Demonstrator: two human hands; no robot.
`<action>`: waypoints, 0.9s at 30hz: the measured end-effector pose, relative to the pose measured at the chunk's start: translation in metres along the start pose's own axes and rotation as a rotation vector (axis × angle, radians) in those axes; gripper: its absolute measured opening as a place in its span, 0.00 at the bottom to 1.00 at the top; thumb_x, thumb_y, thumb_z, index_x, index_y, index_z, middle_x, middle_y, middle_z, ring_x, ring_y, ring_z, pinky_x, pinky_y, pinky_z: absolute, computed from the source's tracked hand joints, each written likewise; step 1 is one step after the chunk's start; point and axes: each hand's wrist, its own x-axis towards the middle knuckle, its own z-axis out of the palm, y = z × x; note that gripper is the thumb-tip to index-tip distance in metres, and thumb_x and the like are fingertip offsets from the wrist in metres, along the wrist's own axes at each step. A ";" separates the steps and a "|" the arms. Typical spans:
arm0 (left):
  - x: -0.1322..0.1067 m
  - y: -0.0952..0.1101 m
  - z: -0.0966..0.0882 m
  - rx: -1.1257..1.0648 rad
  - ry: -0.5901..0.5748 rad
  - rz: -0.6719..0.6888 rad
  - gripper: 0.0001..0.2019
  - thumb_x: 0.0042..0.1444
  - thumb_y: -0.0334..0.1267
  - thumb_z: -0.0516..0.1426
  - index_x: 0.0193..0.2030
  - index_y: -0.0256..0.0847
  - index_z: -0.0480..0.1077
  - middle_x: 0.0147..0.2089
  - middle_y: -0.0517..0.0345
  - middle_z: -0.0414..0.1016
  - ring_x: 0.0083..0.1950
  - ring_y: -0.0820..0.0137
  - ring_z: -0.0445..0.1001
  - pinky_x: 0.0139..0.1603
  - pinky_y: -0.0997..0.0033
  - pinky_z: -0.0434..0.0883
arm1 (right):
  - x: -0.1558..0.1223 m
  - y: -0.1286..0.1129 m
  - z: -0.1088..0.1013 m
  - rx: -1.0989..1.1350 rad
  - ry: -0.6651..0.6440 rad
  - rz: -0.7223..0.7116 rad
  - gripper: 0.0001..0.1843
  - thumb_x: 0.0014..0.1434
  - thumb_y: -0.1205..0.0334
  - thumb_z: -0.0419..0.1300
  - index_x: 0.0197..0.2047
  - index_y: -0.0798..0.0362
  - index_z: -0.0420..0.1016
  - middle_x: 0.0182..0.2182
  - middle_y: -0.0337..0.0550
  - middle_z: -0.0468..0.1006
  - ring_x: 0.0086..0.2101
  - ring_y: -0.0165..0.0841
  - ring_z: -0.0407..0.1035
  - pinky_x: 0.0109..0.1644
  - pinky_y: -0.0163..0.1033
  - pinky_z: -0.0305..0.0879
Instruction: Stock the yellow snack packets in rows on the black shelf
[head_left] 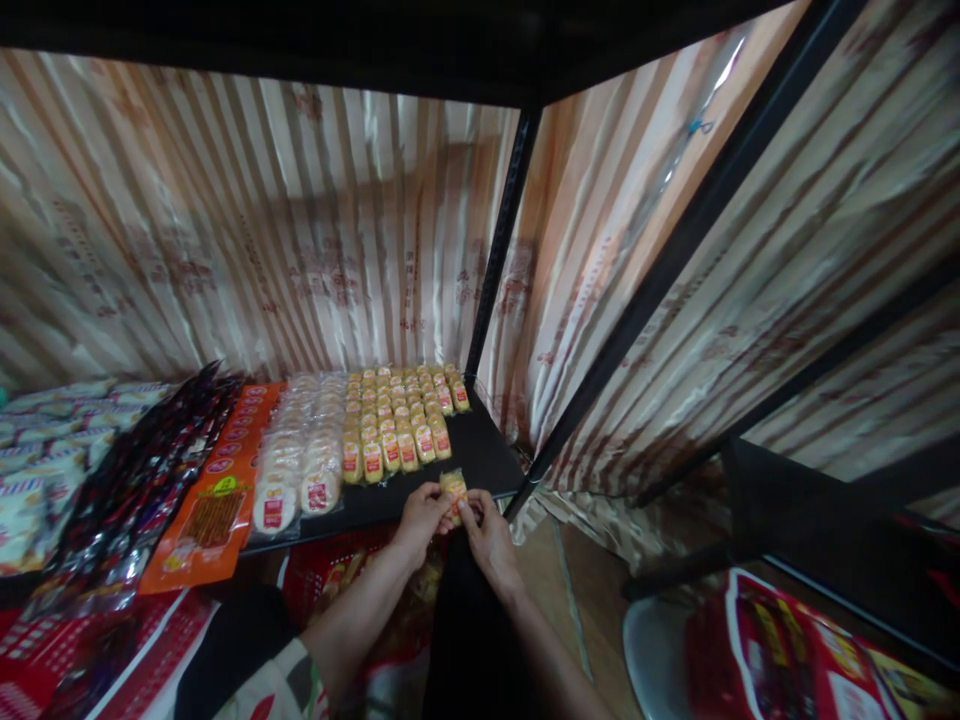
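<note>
My left hand (421, 515) and my right hand (484, 520) meet just above the front edge of a black shelf (480, 455). Both pinch one small yellow snack packet (454, 489) with a red label, the left hand on its left side and the right hand on its right. Right behind it, several rows of the same yellow packets (401, 415) lie on the shelf. Left of them are rows of round white cakes (300, 455) in clear wrap.
Orange snack bags (214, 505), dark red-and-black bags (135, 480) and pale packets (45, 450) fill the shelf's left part. A black post (499, 250) stands at the back corner, with striped wallpaper behind. Red printed bags (787, 650) lie lower right, a red bag (337, 580) under the shelf.
</note>
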 end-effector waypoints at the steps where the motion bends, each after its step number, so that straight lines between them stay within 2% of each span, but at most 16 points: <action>1: 0.003 0.000 0.004 0.012 0.014 0.026 0.12 0.45 0.41 0.62 0.32 0.37 0.67 0.16 0.69 0.64 0.17 0.80 0.62 0.19 0.80 0.59 | 0.002 0.000 -0.002 -0.009 0.009 0.003 0.13 0.58 0.50 0.51 0.37 0.50 0.66 0.34 0.44 0.78 0.34 0.34 0.74 0.40 0.38 0.69; 5: 0.014 -0.001 0.018 0.048 0.056 0.100 0.09 0.46 0.40 0.61 0.31 0.37 0.69 0.16 0.70 0.62 0.18 0.80 0.61 0.19 0.80 0.59 | 0.010 0.005 -0.008 -0.086 0.043 0.007 0.15 0.59 0.50 0.49 0.38 0.52 0.68 0.34 0.45 0.78 0.34 0.35 0.74 0.40 0.39 0.69; 11: 0.036 -0.004 0.039 0.131 0.089 0.162 0.07 0.49 0.40 0.59 0.32 0.38 0.72 0.24 0.62 0.72 0.26 0.76 0.70 0.27 0.79 0.65 | 0.024 0.023 -0.014 -0.168 0.132 -0.039 0.18 0.55 0.53 0.52 0.45 0.53 0.70 0.40 0.49 0.77 0.40 0.39 0.72 0.45 0.43 0.69; 18: 0.061 -0.002 0.061 0.388 0.136 0.200 0.06 0.52 0.39 0.57 0.32 0.39 0.73 0.31 0.58 0.77 0.35 0.72 0.74 0.35 0.78 0.67 | 0.045 0.049 -0.016 -0.244 0.232 -0.031 0.22 0.52 0.55 0.53 0.48 0.57 0.70 0.42 0.53 0.76 0.41 0.43 0.71 0.47 0.48 0.68; 22: 0.070 0.004 0.072 0.506 0.155 0.186 0.07 0.55 0.34 0.54 0.38 0.39 0.72 0.39 0.55 0.77 0.40 0.72 0.74 0.40 0.79 0.66 | 0.061 0.062 -0.017 -0.220 0.280 -0.022 0.22 0.52 0.55 0.53 0.48 0.57 0.70 0.42 0.54 0.76 0.39 0.41 0.72 0.46 0.47 0.70; 27: 0.083 0.005 0.083 0.495 0.110 0.182 0.14 0.54 0.28 0.52 0.48 0.40 0.68 0.46 0.54 0.76 0.47 0.73 0.74 0.48 0.79 0.66 | 0.083 0.072 -0.017 -0.169 0.301 0.001 0.23 0.51 0.55 0.54 0.48 0.56 0.70 0.40 0.52 0.76 0.39 0.40 0.72 0.44 0.45 0.71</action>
